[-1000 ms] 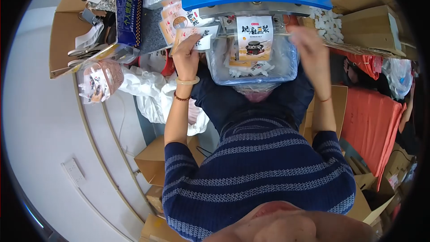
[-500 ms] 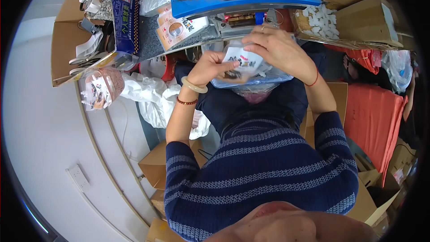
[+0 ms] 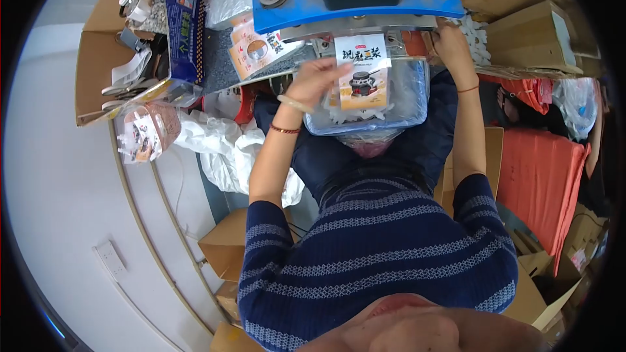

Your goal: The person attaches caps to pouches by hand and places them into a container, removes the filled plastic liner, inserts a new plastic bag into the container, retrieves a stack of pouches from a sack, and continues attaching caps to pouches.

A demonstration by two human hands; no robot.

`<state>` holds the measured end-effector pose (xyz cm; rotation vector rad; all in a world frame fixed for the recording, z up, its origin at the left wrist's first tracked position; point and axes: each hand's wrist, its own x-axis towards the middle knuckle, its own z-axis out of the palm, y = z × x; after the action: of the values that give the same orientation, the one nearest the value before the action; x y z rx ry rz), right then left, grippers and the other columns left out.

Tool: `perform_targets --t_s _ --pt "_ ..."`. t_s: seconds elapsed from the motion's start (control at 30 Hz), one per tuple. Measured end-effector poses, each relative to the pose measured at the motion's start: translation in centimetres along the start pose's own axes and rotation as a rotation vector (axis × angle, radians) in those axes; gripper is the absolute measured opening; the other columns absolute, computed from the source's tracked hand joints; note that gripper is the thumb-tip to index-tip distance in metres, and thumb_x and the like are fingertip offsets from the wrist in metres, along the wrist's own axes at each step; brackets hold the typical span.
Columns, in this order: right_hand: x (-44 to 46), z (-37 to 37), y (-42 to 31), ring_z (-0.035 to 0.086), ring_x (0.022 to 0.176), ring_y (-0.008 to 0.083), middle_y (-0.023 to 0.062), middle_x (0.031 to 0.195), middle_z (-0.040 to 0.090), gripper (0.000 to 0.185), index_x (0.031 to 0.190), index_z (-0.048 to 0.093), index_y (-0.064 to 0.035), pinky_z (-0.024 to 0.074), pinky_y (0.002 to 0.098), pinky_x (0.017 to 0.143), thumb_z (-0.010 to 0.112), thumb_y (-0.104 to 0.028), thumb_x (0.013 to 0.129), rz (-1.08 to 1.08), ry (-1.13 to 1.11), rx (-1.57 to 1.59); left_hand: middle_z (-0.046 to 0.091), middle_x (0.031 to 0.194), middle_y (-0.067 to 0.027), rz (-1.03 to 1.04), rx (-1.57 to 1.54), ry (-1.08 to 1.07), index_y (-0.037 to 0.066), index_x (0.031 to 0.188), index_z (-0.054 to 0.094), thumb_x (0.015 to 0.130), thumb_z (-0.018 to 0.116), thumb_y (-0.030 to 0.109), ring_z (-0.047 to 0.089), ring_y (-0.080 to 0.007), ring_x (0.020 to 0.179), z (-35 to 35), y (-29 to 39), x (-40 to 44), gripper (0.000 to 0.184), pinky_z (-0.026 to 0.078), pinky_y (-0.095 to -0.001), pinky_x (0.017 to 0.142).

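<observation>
A white and orange printed pouch (image 3: 362,72) with a dark pot picture hangs flat from the front of the blue press (image 3: 358,10), its top edge at the metal bar. My left hand (image 3: 316,81) is beside the pouch's left edge, fingers stretched out and apart, slightly blurred. The thumb tip overlaps the pouch's edge. My right hand (image 3: 451,49) is at the right end of the press bar; its fingertips are partly hidden there. Below the pouch, a plastic-lined tray (image 3: 417,101) with white scraps lies over my lap.
More printed pouches (image 3: 254,52) lie on the grey worktop at left. A cardboard box (image 3: 98,58) of odds and ends stands beyond. White pieces (image 3: 475,39) fill a box at right, beside another carton (image 3: 531,36). A red cushion-like panel (image 3: 538,182) stands at right.
The pouch, earlier held between both hands over the tray, now hangs at the press. My right hand has moved right to the press's end; my left has drawn off to the pouch's side.
</observation>
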<state>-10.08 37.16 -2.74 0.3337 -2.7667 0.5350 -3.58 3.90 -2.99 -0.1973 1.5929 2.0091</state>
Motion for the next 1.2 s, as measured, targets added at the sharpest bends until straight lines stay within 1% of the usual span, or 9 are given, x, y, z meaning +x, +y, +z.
perform_targets --t_s 0.13,0.23,0.33,0.5,0.67,0.83,0.93,1.1,1.2 --pt "-1.6 -1.8 -1.5 0.059 0.093 0.0456 0.0291 0.104 0.062 0.022 0.107 0.062 -0.0010 0.0477 0.0503 0.080 0.051 -0.006 0.089 0.135 -0.010 0.103 0.064 0.114 -0.0248 0.854 0.947 0.696 -0.007 0.125 0.056 0.082 0.076 0.020 0.063 -0.0361 0.104 -6.0 1.8 -0.8 0.054 0.049 -0.0414 0.092" --pt "-2.9 -4.1 -1.7 0.063 0.095 0.0399 0.0252 0.107 0.063 0.035 0.127 0.057 -0.0065 0.0497 0.0404 0.084 0.049 -0.003 0.093 0.088 0.093 0.092 0.062 0.122 -0.0200 0.990 1.394 0.584 0.001 0.126 0.057 0.081 0.073 0.015 0.058 -0.0351 0.117 -8.5 -1.5 -1.6 0.050 0.041 -0.0436 0.104" --pt "-4.6 -6.6 -3.1 0.066 0.092 0.0210 0.0156 0.109 0.060 0.037 0.126 0.059 -0.0079 0.0511 0.0315 0.083 0.047 0.005 0.094 0.136 0.128 0.293 0.065 0.119 -0.0151 0.875 1.339 0.535 0.000 0.113 0.065 0.076 0.062 -0.010 0.058 -0.0326 0.119 -9.2 -3.0 -3.9 0.039 0.043 -0.0420 0.103" --pt "-6.6 -5.1 -9.2 0.065 0.090 0.0192 0.0105 0.106 0.063 0.027 0.120 0.061 -0.0071 0.0508 0.0281 0.078 0.055 -0.001 0.094 -0.122 0.035 0.518 0.067 0.116 -0.0153 0.887 1.333 0.569 0.002 0.112 0.066 0.073 0.052 -0.016 0.060 -0.0333 0.115 -7.7 -1.5 -4.3 0.045 0.047 -0.0406 0.100" --pt "-6.9 -4.0 -13.7 0.064 0.094 0.0165 0.0074 0.112 0.066 0.025 0.113 0.065 -0.0051 0.0510 0.0262 0.078 0.066 -0.003 0.088 0.128 -0.191 0.792 0.069 0.110 -0.0154 0.877 1.194 0.573 -0.001 0.107 0.068 0.075 0.053 -0.014 0.065 -0.0324 0.107 -7.5 -1.6 -4.5 0.038 0.051 -0.0371 0.093" --pt "-8.2 -2.6 -15.9 0.065 0.093 0.0157 0.0082 0.108 0.068 0.021 0.108 0.066 -0.0019 0.0525 0.0258 0.077 0.066 0.000 0.088 -0.067 -0.186 0.960 0.073 0.087 -0.0042 0.592 0.531 0.512 -0.002 0.103 0.073 0.084 0.067 -0.003 0.060 -0.0039 0.079 -2.5 0.3 -7.4 0.020 0.048 -0.0201 0.071" --pt "-6.7 -5.3 -17.5 0.065 0.092 0.0182 0.0090 0.103 0.069 0.018 0.103 0.068 0.0003 0.0509 0.0276 0.080 0.071 -0.003 0.085 0.180 -0.183 1.143 0.067 0.079 0.0021 0.504 0.451 0.387 -0.002 0.102 0.073 0.084 0.073 0.004 0.049 -0.0015 0.068 0.0 1.1 -8.0 0.018 0.041 -0.0181 0.060" --pt "-3.3 -6.5 -17.4 0.066 0.091 0.0258 0.0111 0.099 0.069 0.019 0.103 0.068 -0.0010 0.0504 0.0332 0.080 0.070 -0.005 0.085 -0.242 0.100 0.836 0.061 0.072 0.0067 0.499 0.391 0.299 -0.002 0.095 0.074 0.084 0.076 0.011 0.042 -0.0003 0.063 2.0 2.0 -7.7 0.017 0.032 -0.0184 0.052" --pt "-2.1 -7.4 -15.9 0.064 0.087 0.0328 0.0126 0.095 0.069 0.018 0.100 0.065 -0.0015 0.0504 0.0362 0.076 0.064 -0.017 0.090 -0.373 -0.131 0.442 0.066 0.075 0.0030 0.101 0.379 -0.018 -0.001 0.092 0.074 0.088 0.074 0.015 0.049 -0.0010 0.067 1.0 2.4 -7.1 0.017 0.040 -0.0192 0.057"
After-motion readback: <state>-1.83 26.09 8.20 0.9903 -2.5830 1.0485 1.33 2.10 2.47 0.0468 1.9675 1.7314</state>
